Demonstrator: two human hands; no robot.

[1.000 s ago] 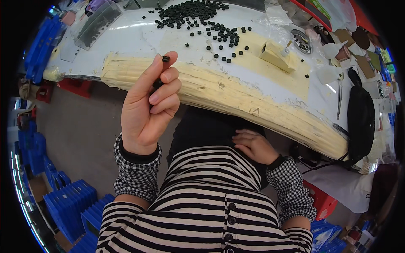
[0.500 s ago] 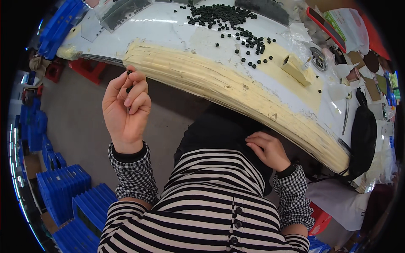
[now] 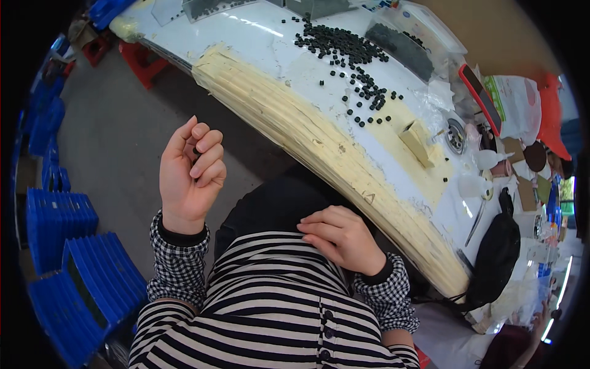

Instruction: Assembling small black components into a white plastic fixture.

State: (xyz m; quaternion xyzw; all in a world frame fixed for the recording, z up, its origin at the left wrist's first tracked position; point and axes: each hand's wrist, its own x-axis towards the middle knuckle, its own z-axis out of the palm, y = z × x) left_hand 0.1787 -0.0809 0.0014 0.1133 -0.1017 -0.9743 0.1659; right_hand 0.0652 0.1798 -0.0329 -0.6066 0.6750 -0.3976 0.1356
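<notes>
My left hand (image 3: 189, 178) is raised palm up beside the table's near edge, with its fingers curled. Among those fingers sits a small black cylindrical piece (image 3: 196, 150); whether more lie deeper in the grasp is hidden. My right hand (image 3: 345, 238) rests on my dark-clad lap, fingers stretched out and loosely together, with nothing seen in it. On the white tabletop (image 3: 258, 55), beyond both hands, a heap of similar small black pieces (image 3: 341, 44) trails off into scattered single ones toward the right.
Layered yellowish padding (image 3: 289, 129) lines the table's near edge. Clear containers of black pieces (image 3: 402, 49) stand behind the heap. At right lie a yellow block (image 3: 418, 142), a red-edged phone (image 3: 480, 98) and a black pouch (image 3: 495, 261). Blue crates (image 3: 92, 280) are stacked at lower left.
The view has turned, shifting the table. The piece formerly between my left thumb and index fingertips no longer shows there; one shows lower, among the fingers. My right hand has moved inward across my lap.
</notes>
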